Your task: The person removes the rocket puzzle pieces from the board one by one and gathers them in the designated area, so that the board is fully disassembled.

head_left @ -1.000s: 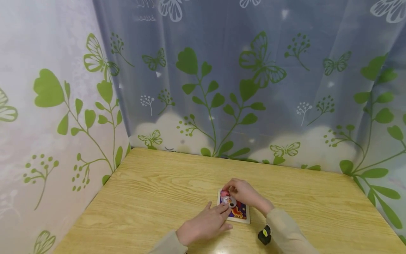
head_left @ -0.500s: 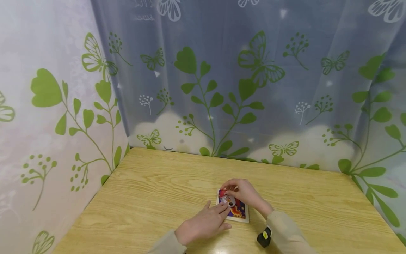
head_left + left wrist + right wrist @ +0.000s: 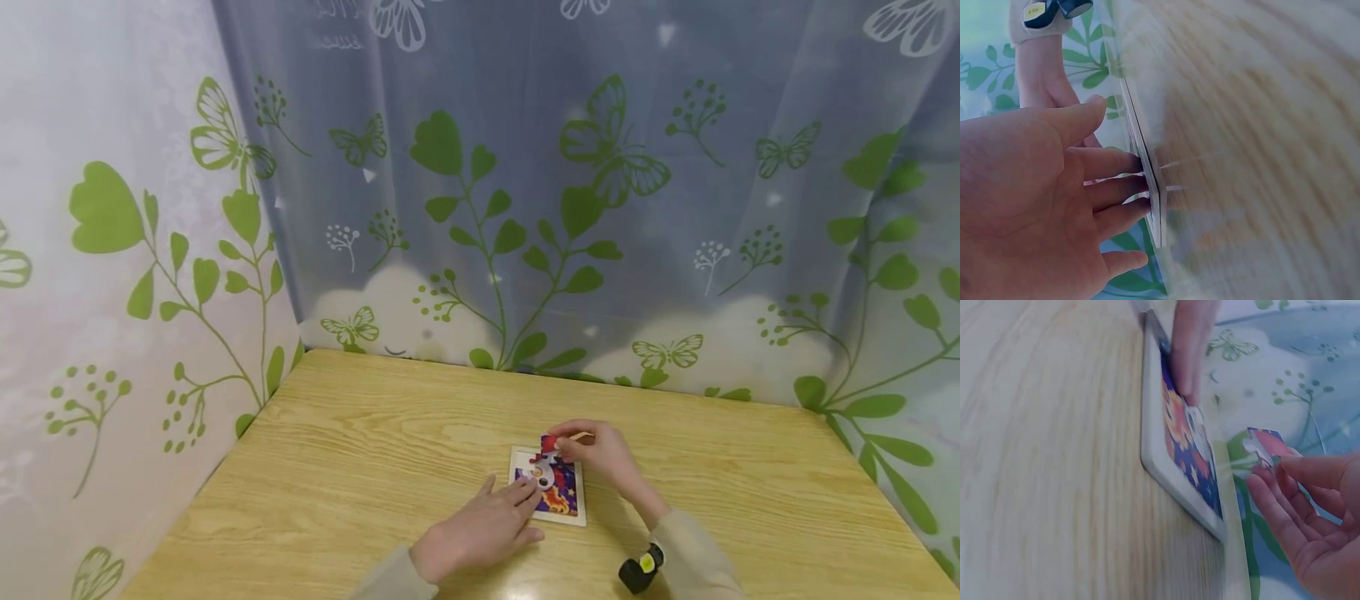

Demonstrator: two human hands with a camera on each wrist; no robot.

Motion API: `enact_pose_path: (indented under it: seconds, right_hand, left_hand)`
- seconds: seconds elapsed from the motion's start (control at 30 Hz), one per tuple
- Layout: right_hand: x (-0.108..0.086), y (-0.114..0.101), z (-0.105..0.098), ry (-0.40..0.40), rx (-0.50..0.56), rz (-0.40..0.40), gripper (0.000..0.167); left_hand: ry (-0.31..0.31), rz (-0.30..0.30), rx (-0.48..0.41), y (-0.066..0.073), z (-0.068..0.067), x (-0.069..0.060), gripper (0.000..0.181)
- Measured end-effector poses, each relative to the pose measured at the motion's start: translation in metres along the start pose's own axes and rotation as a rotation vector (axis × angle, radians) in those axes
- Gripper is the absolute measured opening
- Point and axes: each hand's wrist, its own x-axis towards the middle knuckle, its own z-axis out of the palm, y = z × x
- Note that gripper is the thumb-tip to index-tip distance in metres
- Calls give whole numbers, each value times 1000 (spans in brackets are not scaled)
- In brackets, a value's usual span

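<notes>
A small picture puzzle in a pale frame (image 3: 562, 521) lies on the table, showing purple, orange and white artwork. My left hand (image 3: 487, 527) rests its straight fingertips on the puzzle's left part; in the left wrist view the fingers (image 3: 1116, 190) touch the board's face. Above the puzzle's upper edge, my right hand (image 3: 606, 454) pinches a red and purple puzzle piece (image 3: 549, 446) between thumb and fingers. The right wrist view shows that piece (image 3: 1267, 445) raised off the board (image 3: 1166, 465). A bare pale patch shows at the frame's upper left.
The wooden table (image 3: 375, 433) extends around the puzzle. A patterned curtain (image 3: 510, 208) with green leaves and butterflies stands behind it and on both sides. A black device with a yellow mark (image 3: 641, 569) is at the right wrist.
My right hand has lifted a piece out of the puzzle's upper left and moved it to the right. My left hand has stayed on the board.
</notes>
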Motion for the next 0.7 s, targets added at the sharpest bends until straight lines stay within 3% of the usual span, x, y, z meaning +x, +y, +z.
enact_pose_path:
  seconds: [0.17, 0.7]
  right_hand:
    - [-6, 6, -13, 86, 49, 78, 24]
    - [-24, 20, -62, 192, 44, 136, 34]
  left_hand:
    - [-2, 3, -15, -1, -1, 0, 62]
    - [23, 0, -48, -1, -2, -2, 61]
